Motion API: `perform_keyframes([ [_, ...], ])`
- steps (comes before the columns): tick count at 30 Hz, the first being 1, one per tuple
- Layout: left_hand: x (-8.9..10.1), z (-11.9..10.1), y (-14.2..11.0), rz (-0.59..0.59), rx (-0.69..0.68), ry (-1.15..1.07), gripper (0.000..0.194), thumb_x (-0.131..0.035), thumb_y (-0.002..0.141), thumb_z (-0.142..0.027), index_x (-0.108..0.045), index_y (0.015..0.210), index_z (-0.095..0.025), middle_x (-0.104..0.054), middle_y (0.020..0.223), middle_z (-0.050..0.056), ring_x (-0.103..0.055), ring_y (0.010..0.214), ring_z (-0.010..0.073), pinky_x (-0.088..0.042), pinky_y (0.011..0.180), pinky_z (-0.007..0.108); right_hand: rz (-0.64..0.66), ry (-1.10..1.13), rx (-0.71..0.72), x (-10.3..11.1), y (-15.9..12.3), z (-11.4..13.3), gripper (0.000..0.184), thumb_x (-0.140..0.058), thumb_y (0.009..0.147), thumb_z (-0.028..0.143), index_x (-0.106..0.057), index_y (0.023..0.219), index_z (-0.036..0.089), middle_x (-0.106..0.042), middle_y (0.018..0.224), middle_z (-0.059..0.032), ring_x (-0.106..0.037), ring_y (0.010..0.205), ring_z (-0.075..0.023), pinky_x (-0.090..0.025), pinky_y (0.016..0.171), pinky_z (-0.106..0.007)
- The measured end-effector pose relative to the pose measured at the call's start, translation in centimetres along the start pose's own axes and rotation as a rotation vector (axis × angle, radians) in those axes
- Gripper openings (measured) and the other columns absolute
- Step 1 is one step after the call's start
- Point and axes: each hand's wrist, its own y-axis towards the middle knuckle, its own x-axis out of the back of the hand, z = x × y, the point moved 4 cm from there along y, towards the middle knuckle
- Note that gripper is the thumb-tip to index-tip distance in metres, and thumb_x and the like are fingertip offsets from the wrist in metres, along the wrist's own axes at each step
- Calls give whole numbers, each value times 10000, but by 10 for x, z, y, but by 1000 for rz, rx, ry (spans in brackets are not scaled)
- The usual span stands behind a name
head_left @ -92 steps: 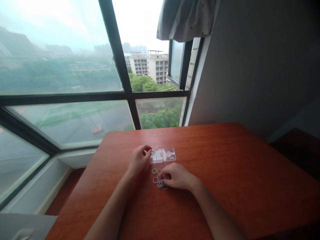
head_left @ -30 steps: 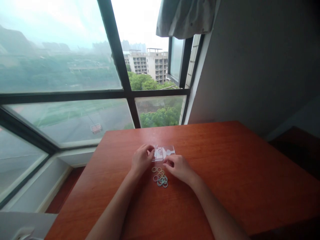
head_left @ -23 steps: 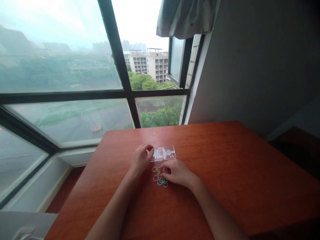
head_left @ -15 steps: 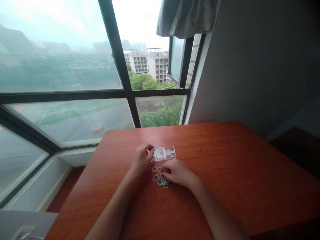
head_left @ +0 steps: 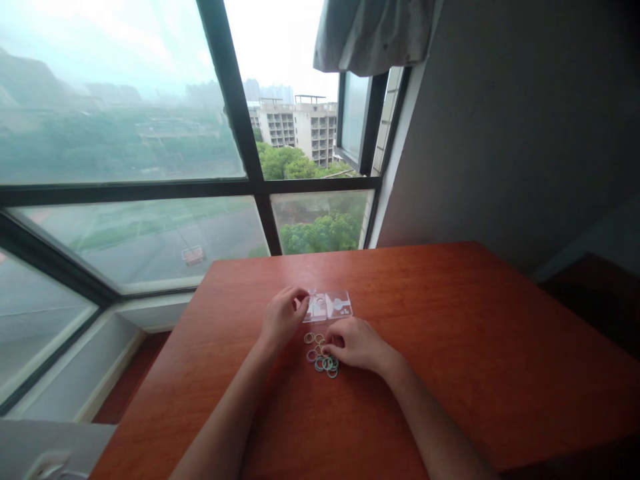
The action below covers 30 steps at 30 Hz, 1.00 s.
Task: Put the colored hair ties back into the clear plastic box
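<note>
A small clear plastic box [head_left: 339,305] with a white-printed lid lies opened flat on the table. My left hand [head_left: 285,312] is at its left side, thumb and fingers closed on the edge of the box. One ring shows inside the box. In front of it lie several small ring-shaped hair ties: pale yellow ones [head_left: 309,338], a purple one [head_left: 312,356] and a cluster of green ones [head_left: 331,373]. My right hand [head_left: 356,343] reaches in from the right, its thumb and finger pinched at a yellowish hair tie [head_left: 319,349]. The fingertips partly cover it.
The reddish-brown wooden table [head_left: 450,320] extends widely to the right and toward me. Beyond its back edge is a dark-framed window [head_left: 260,187] with a grey curtain [head_left: 373,37]. A plain wall [head_left: 480,147] rises on the right.
My right hand has shifted very slightly to the right among the hair ties. My left hand and the box stay in place.
</note>
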Motion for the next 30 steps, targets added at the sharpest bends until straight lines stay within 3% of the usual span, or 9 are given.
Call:
perform_keyframes([
  [8, -2, -2, -1, 16, 2, -32, 122, -545, 834, -227, -660, 860, -194, -635, 770, 3, -521, 627, 116, -397, 603, 226, -33, 22, -28, 1, 1, -2, 57, -668, 766, 209, -697, 716, 212, -651, 658, 24, -546, 607, -110, -314, 552, -205],
  [19, -8, -33, -4, 244, -130, -248, 196, -541, 881, -317, -667, 839, -173, -623, 766, 29, -520, 642, 113, -415, 597, 216, -420, 14, -182, 17, 5, -18, 116, -599, 825, 283, -654, 755, 209, -551, 574, 31, -505, 540, -119, -332, 549, -220],
  [30, -14, -35, -6, 224, -135, -241, 96, -569, 823, -206, -655, 793, -174, -630, 739, 17, -524, 634, 109, -420, 604, 211, -462, 31, -167, 18, 4, -16, 137, -587, 836, 301, -637, 755, 203, -537, 578, 28, -498, 542, -121, -347, 566, -218],
])
